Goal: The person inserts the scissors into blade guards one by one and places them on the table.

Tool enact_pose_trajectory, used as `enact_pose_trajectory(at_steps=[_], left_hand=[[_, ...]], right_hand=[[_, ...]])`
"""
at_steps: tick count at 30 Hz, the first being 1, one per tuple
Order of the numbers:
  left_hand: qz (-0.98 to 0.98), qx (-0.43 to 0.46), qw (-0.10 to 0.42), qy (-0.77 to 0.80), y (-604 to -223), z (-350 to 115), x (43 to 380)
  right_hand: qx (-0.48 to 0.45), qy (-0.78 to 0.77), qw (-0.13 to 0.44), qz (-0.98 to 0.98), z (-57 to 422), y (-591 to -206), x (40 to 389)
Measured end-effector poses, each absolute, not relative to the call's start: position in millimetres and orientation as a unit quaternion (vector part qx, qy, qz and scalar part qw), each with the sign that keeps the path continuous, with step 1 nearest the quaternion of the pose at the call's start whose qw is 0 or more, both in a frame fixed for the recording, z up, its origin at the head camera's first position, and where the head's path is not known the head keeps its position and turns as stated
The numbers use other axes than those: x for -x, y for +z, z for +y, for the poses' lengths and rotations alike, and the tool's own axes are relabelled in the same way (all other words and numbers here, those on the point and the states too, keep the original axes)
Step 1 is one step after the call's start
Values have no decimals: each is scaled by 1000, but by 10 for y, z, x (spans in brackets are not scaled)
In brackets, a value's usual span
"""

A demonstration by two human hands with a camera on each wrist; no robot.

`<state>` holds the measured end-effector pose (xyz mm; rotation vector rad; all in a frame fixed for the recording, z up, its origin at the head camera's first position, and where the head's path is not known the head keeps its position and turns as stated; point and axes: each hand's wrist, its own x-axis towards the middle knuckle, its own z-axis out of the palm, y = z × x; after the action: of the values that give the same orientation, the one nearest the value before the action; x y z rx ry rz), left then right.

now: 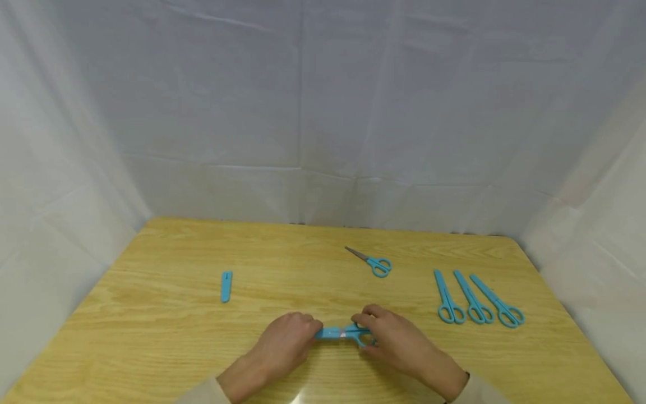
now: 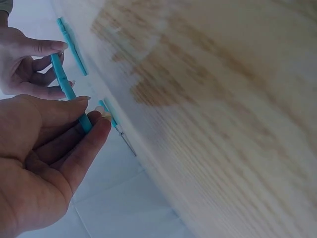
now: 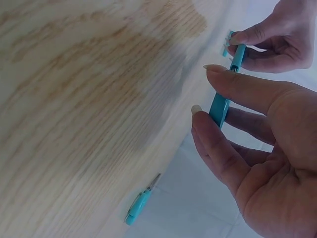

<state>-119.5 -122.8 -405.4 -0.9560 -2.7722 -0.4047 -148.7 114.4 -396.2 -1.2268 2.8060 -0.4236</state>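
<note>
Apparently plastic-sheathed, ring-handled scissors (image 1: pixel 352 330) sit pinched between fingers (image 2: pixel 85 157).

Muted, even light fills the head view, leaving the backdrop sheet (image 1: pixel 328 101) grey and its side folds paler. A soft shadow lies on the table (image 1: pixel 282 252) beneath the right hand (image 1: pixel 404 343), and a small glare gleams at the bottom edge. Both wrist views look cooler and hazy; their far details seem too soft to read surely.
</note>
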Motion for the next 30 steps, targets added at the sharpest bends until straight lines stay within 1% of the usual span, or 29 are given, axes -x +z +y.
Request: enact_pose_trajectory(at_steps=[4,10,14,17,23,30], left_hand=[[-932,323,91,-138,-4062,-1228,1193],[-932,323,108,-129,-4056,-1215,1186],[-932,319,116,-128,-4060,-1207,1181],[-934,314,113,-127,-4063,-1206,1180],[-936,312,115,-114,-4048,-1183,1174],[-947,265,109,-149,-3981,-1175,1161]], right_hand=[[400,-136,19,906,1141,-3967,1489],[403,-140,21,904,1119,-3958,1481],[415,-134,6,900,1099,-3960,1476],[421,-128,-11,898,1081,-3972,1471],[410,-128,-12,903,1070,-3995,1453],[388,-151,-10,909,1100,-3986,1438]])
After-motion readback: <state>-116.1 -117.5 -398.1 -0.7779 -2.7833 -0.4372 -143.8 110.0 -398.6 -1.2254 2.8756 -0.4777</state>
